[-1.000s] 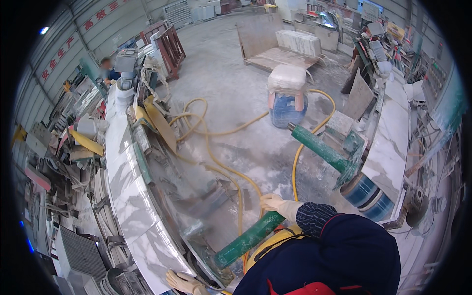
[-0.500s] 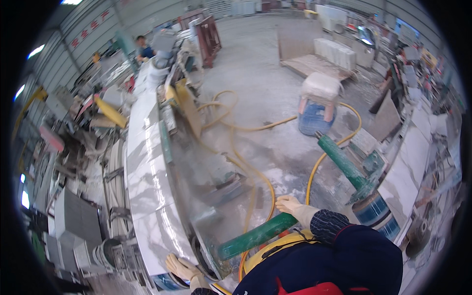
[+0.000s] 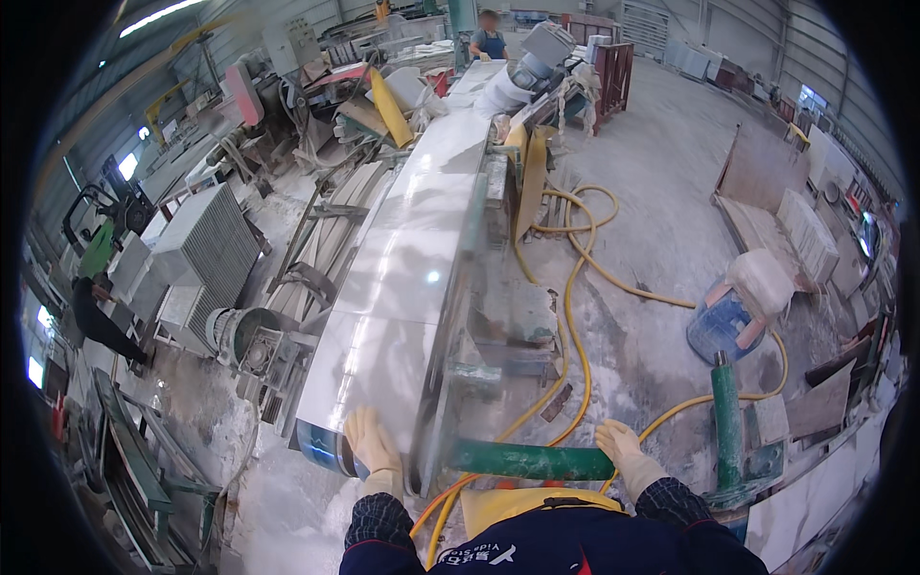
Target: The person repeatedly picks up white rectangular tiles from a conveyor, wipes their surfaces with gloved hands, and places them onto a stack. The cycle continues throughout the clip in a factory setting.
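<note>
White slabs with grey veins (image 3: 379,331) lie end to end along a long machine bed that runs away from me. My left hand (image 3: 371,443), in a cream glove, rests flat with fingers stretched on the near end of this row, just above a blue roller end (image 3: 331,448). A thick green bar (image 3: 537,461) crosses in front of my waist from the bed's side. Beside its right end is my right hand (image 3: 628,455), gloved too, fingers extended and nothing visible in them. Whether it touches the bar I cannot tell.
Yellow hoses (image 3: 572,359) loop over the dusty floor. A blue drum (image 3: 721,326) with a wrapped top and an upright green post (image 3: 725,422) stand at right. Stacked grey slabs (image 3: 211,244) sit at left. Two people are farther off: one at the far end (image 3: 489,43), one at left (image 3: 101,321).
The view has swung left, so the slab row now sits nearer the middle. My left hand stays on the near slab; my right hand stays by the green bar's end.
</note>
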Demonstrator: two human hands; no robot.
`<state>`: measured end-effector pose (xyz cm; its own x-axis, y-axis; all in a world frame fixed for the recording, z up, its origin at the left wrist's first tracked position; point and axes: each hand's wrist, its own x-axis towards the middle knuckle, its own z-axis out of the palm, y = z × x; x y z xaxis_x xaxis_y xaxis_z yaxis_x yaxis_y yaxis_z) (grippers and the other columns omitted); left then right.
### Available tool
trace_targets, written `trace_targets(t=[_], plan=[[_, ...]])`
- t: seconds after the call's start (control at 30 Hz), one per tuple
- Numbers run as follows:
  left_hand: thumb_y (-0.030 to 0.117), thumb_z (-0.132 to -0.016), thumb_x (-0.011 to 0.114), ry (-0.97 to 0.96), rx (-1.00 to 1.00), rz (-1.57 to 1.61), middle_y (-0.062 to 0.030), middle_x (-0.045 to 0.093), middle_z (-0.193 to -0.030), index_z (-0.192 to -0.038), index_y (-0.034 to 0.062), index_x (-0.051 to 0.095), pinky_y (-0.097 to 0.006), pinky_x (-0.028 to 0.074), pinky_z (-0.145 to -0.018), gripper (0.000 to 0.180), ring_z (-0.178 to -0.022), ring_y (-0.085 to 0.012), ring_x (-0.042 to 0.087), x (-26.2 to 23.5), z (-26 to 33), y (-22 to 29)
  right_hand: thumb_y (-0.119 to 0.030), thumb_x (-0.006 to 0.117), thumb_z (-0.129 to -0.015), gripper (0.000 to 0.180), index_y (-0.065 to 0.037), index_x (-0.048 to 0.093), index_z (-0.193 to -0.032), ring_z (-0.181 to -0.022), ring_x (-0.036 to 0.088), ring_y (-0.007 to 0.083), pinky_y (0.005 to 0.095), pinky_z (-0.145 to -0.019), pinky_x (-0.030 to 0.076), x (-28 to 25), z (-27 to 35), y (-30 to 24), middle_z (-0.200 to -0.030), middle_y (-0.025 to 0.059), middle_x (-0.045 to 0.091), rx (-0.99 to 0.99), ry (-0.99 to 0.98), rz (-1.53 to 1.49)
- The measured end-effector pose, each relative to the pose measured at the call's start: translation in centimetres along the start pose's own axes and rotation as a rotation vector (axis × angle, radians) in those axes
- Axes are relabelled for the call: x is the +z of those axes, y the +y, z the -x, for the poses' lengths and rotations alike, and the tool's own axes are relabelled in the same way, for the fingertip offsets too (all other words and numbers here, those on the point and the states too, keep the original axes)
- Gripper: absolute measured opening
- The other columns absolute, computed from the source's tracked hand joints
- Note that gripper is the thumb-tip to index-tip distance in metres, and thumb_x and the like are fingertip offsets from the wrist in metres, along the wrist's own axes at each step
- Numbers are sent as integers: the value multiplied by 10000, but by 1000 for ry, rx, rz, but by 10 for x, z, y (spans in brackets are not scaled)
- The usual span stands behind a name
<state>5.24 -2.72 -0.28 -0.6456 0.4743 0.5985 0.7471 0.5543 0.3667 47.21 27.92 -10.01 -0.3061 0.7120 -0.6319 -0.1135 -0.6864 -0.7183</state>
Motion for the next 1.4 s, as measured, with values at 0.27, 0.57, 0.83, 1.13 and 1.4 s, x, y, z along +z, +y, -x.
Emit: trace_targets(t=[0.27, 0.57, 0.83, 1.13, 1.4], plan=[[167, -935, 533, 0, -17, -6, -281, 594, -1306, -1249, -19, 619, -562, 322, -1128, 375, -1257, -505, 488, -2, 4, -1, -86, 555, -1001, 334, -3, 523, -1322, -1091, 671, 360, 421, -919, 570, 1, -1, -1, -1254, 249, 640, 12, 38, 36], [141, -916, 536, -12, -42, 0, -273, 583, -1329, -1250, -12, 620, -558, 308, -1140, 377, -1281, -497, 470, -1, 13, -7, -89, 576, -1003, 359, -5, 527, -1348, -1061, 683, 349, 417, -897, 578, -1, -2, 1, -1241, 244, 648, 17, 45, 40], [74, -826, 554, -109, -69, -106, -196, 629, -1237, -1183, 53, 654, -502, 384, -1074, 371, -1210, -414, 531, 0, 11, -14, -66, 615, -973, 340, -10, 549, -1303, -991, 692, 346, 415, -848, 584, -2, -1, -1, -1183, 226, 668, 4, -10, 11], [304, -948, 559, -482, -206, -207, -193, 346, -1584, -1512, 117, 401, -505, 189, -1225, 615, -1488, -401, 264, -13, 20, -21, -66, 490, -1034, 341, -2, 501, -1369, -1158, 642, 370, 422, -949, 560, -9, -16, -1, -1294, 238, 624, 64, -24, 118], [503, -877, 662, -654, -159, -151, -204, 230, -1636, -1553, 103, 317, -515, 145, -1242, 857, -1525, -411, 158, -23, 14, -31, -99, 480, -1043, 362, -6, 484, -1392, -1239, 591, 376, 426, -1023, 516, -11, -18, -9, -1356, 235, 581, 103, -88, 182]])
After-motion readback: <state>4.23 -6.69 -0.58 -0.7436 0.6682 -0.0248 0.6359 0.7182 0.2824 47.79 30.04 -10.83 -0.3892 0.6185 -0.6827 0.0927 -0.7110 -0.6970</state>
